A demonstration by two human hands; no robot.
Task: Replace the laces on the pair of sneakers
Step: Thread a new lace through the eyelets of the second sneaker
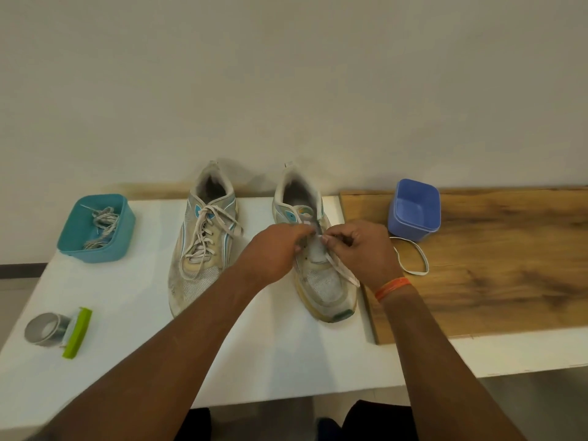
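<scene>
Setting: plain pale wall (286, 74) is backing a white table (127, 297), with a wooden board (493, 265) lying on its right part.
Left sneaker (203, 240): sitting toe toward us, already carrying a light lace crossed through its eyelets, ends hanging loose.
Right sneaker (321, 268): we are working on this one, beside the board's edge; only its lower eyelets seem threaded.
New lace (413, 262): one end is running across the toe, and a loop is trailing onto the board.
Left hand (273, 249): we are curling its fingers at the tongue, seemingly pinching the lace or eyelet edge; the fingertips are hidden, so we cannot tell which.
Right hand (359, 246): thumb and forefinger are pinching the lace tip at the eyelets, the other fingers curled.
Teal tub (95, 230): holding a bundle of worn laces (101, 227), probably the old ones.
Blue tub (413, 211): standing empty on the board.
Tape roll (44, 329): lying near the table's left edge, touching a green holder (78, 332).
Doing it well: we are judging that steadying the eyelet with the left hand, feeding the tip in straight, keeping the lace flat and evening both ends would match the finished sneaker.
</scene>
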